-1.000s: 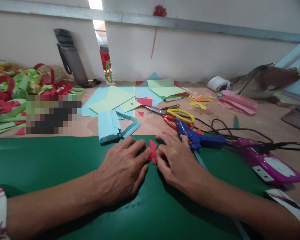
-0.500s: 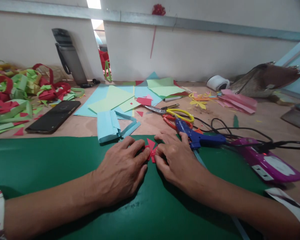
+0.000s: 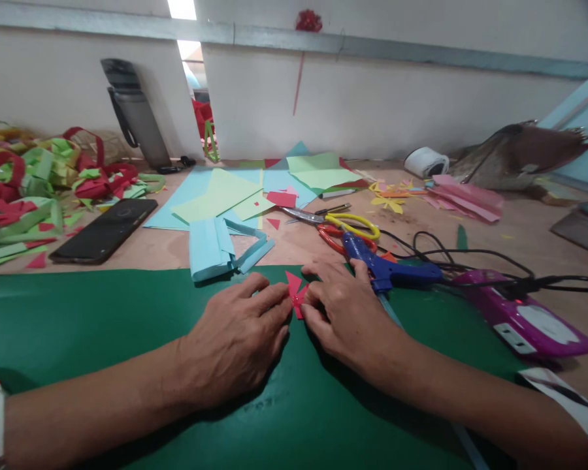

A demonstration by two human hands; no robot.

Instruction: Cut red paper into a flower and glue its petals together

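Observation:
Between my hands, flat on the green mat [image 3: 142, 313], lies a small red paper piece [image 3: 296, 297] made of pointed strips meeting at a shiny middle. My left hand [image 3: 245, 326] has its fingers bent together, their tips pressed at the piece's left side. From the right, my right hand [image 3: 345, 307] pinches the piece between thumb and index finger, its other fingers reaching forward. Part of the red paper is hidden under the fingertips. Just beyond my left hand stands a small light blue paper bag [image 3: 210, 251] with a strip handle. A blue glue gun [image 3: 387, 264] lies past my right hand.
Scissors [image 3: 343, 225] with yellow and red handles lie behind the glue gun. A purple power strip [image 3: 529, 320] with black cables sits at right. A phone [image 3: 105, 232], a grey bottle [image 3: 140, 117] and a heap of paper pieces [image 3: 29, 176] occupy the left. Coloured sheets [image 3: 225, 192] lie at the back.
My left fingers have shifted slightly on the red piece, uncovering a bit more of its left side. My right hand stays almost still.

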